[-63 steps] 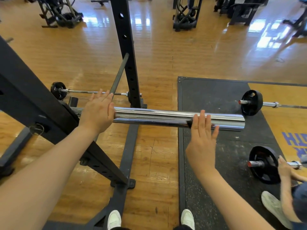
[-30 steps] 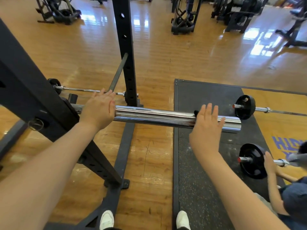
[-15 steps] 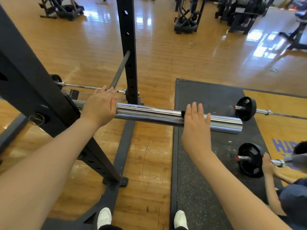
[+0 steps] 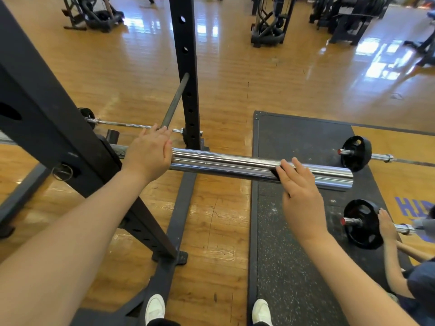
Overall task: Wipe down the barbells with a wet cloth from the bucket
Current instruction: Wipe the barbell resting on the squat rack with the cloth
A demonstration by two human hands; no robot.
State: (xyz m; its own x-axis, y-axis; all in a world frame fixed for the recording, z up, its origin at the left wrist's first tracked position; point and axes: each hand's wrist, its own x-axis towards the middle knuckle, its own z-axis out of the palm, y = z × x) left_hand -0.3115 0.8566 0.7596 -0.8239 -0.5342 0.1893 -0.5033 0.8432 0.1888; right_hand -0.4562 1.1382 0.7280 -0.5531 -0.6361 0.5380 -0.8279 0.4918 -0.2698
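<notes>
right hand (image 4: 302, 203): lower right, fingers straight, pressing a dark cloth (image 4: 274, 172) on the sleeve
left hand (image 4: 148, 154): centre left, curled over the bar
sleeve (image 4: 235, 164): mid-frame, on the rack (image 4: 186, 74)
floor bars (image 4: 356, 152): right, behind

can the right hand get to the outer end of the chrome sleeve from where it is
Probably yes. The right hand lies with straight fingers on the chrome sleeve, a dark cloth showing under the fingertips, and the bare stretch to the sleeve end has nothing on it.
</notes>
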